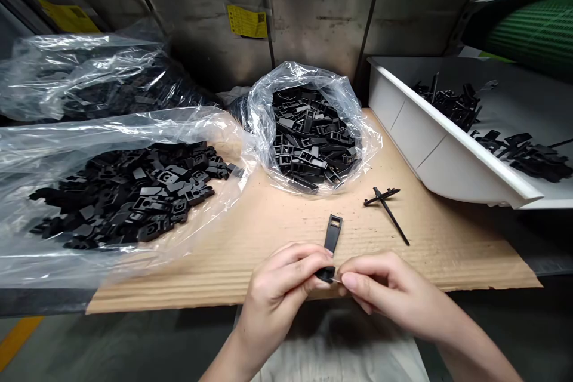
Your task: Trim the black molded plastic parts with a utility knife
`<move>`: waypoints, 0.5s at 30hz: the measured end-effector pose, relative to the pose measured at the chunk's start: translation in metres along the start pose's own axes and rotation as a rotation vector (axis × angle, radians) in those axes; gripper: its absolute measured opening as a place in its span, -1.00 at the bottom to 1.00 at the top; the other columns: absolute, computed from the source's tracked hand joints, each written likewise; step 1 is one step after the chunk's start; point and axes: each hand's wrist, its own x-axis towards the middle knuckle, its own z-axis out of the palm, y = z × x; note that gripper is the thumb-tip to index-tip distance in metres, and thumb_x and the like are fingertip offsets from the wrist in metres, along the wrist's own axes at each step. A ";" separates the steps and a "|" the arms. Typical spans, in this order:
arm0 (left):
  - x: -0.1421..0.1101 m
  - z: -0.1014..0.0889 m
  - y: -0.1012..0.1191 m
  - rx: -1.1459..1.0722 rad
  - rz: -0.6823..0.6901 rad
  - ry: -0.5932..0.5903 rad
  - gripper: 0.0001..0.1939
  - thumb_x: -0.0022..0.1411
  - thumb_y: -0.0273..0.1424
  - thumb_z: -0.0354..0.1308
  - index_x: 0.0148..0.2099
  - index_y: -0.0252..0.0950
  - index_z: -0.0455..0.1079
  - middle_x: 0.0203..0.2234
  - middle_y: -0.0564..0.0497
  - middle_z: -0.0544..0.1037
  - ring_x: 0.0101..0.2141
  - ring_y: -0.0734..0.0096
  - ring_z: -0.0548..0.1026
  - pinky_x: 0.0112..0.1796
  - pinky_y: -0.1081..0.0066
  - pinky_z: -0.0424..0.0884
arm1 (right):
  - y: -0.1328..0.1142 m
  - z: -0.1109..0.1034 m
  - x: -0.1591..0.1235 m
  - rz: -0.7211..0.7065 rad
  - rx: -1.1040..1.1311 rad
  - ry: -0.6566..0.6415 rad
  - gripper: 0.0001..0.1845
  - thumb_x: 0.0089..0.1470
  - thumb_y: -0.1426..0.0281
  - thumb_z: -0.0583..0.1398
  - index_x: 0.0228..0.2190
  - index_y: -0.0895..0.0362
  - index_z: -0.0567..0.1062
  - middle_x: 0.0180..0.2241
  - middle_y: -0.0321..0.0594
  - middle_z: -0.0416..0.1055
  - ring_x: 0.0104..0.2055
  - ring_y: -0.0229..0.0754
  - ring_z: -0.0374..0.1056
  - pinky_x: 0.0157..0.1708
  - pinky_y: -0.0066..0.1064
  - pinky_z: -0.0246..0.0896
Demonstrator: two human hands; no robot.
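A flat black plastic strap piece [332, 237] with a rectangular slot at its far end sticks up between my hands. My left hand [282, 286] pinches its lower end between thumb and fingers. My right hand [385, 289] is closed against the same end from the right, fingertips touching the piece. Both hands hover over the near edge of a brown cardboard sheet [277, 221]. A black T-shaped plastic runner [387, 209] lies loose on the cardboard just beyond my right hand.
An open clear bag of black strap pieces [308, 131] stands behind the hands. A clear bag of black clips [129, 191] lies at left, another bag [89, 80] behind it. A white tray [447, 149] with black parts sits at right.
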 end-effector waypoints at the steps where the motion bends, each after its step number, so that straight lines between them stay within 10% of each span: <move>1: 0.000 0.000 0.000 0.005 0.005 -0.003 -0.75 0.12 -0.62 0.10 -0.21 -0.24 0.49 -0.29 -0.03 0.55 -0.25 0.31 0.50 -0.21 0.46 0.39 | -0.001 -0.005 0.000 0.013 0.027 -0.072 -0.66 0.14 0.36 0.03 -0.58 0.15 0.46 -0.74 -0.42 0.22 -0.68 -0.40 0.14 -0.68 -0.61 0.08; 4: 0.000 0.000 0.000 0.014 -0.012 0.000 -0.74 0.12 -0.64 0.11 -0.19 -0.24 0.48 -0.28 -0.01 0.54 -0.23 0.35 0.48 -0.20 0.51 0.36 | 0.000 -0.011 -0.005 0.045 0.211 -0.136 -0.78 0.10 0.32 0.08 -0.39 0.14 0.50 -0.64 -0.37 0.34 -0.66 -0.40 0.20 -0.67 -0.62 0.15; 6: -0.001 0.000 0.000 0.009 -0.053 -0.002 -0.75 0.12 -0.63 0.12 -0.18 -0.24 0.46 -0.29 0.01 0.54 -0.23 0.38 0.48 -0.19 0.54 0.35 | 0.006 -0.005 -0.010 -0.016 0.250 0.042 -0.79 0.10 0.37 0.08 -0.22 0.09 0.45 -0.48 -0.30 0.42 -0.57 -0.36 0.29 -0.56 -0.57 0.26; 10: -0.001 -0.001 0.003 -0.018 -0.160 0.000 -0.81 0.14 -0.58 0.13 -0.23 -0.23 0.46 -0.34 0.05 0.54 -0.28 0.43 0.48 -0.24 0.60 0.35 | 0.019 0.015 -0.018 -0.273 -0.263 0.456 -0.54 0.12 0.57 0.00 0.04 0.01 0.26 -0.35 -0.24 0.43 -0.39 -0.28 0.36 -0.36 -0.45 0.29; 15: 0.000 -0.002 0.005 -0.047 -0.169 -0.001 -0.82 0.16 -0.56 0.11 -0.23 -0.22 0.46 -0.34 0.07 0.54 -0.28 0.41 0.48 -0.25 0.59 0.35 | 0.017 0.025 -0.014 -0.261 -0.520 0.422 -0.66 0.15 0.44 0.01 -0.05 0.11 0.37 -0.51 -0.23 0.32 -0.46 -0.23 0.32 -0.50 -0.45 0.26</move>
